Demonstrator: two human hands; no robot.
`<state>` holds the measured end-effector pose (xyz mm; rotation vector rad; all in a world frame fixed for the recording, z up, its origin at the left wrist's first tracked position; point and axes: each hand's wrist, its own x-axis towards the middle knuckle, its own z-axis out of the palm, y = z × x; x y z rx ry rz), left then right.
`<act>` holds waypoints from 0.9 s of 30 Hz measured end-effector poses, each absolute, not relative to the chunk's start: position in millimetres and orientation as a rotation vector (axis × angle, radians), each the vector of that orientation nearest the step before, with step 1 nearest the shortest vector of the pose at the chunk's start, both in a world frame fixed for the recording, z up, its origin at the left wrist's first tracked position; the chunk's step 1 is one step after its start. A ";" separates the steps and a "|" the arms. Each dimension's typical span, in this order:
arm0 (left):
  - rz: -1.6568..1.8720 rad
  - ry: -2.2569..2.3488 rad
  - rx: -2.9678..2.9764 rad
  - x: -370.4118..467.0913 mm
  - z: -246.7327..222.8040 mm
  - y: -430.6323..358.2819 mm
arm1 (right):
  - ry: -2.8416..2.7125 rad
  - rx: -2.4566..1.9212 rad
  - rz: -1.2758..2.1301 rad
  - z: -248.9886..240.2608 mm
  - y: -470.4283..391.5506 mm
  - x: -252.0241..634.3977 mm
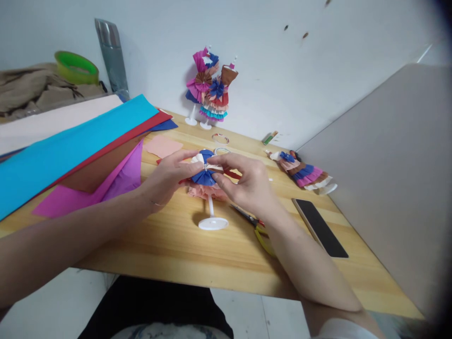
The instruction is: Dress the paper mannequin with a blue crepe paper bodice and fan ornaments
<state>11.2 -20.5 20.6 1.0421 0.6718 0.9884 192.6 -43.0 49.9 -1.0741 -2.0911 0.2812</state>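
Between my hands is a pleated paper rosette [204, 176] in blue and white, at the front of a small dress form whose peach ruffled skirt [201, 191] shows below. The form's white stand [213, 223] rests on the table, its base visible. My left hand [171, 172] is closed around the left side, its thumb at the white part of the rosette. From the right, the thumb and fingers of my right hand [245, 179] pinch the rosette's edge near its centre. Red paper sticks out on both sides behind my fingers.
Scissors [261, 233] lie by my right forearm, with a phone [319, 226] farther right. Coloured paper sheets [81, 141] cover the left side. Two dressed forms [212, 89] stand at the wall; another dressed form [303, 174] lies right. Tape rolls [221, 138] are behind my hands.
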 end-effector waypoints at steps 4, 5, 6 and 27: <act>1.025 0.657 1.119 11.5 15.3 -20.5 | -2.079 -1.080 0.283 47.0 -44.4 188.0; 1.042 0.670 1.133 11.4 15.2 -20.4 | -2.081 -1.090 0.325 47.5 -44.1 188.2; 1.054 0.691 1.145 11.2 15.8 -20.4 | -2.075 -1.100 0.382 48.2 -43.5 188.9; 0.936 0.758 1.251 6.7 26.5 -18.4 | -1.638 -1.041 1.194 56.3 -37.9 193.4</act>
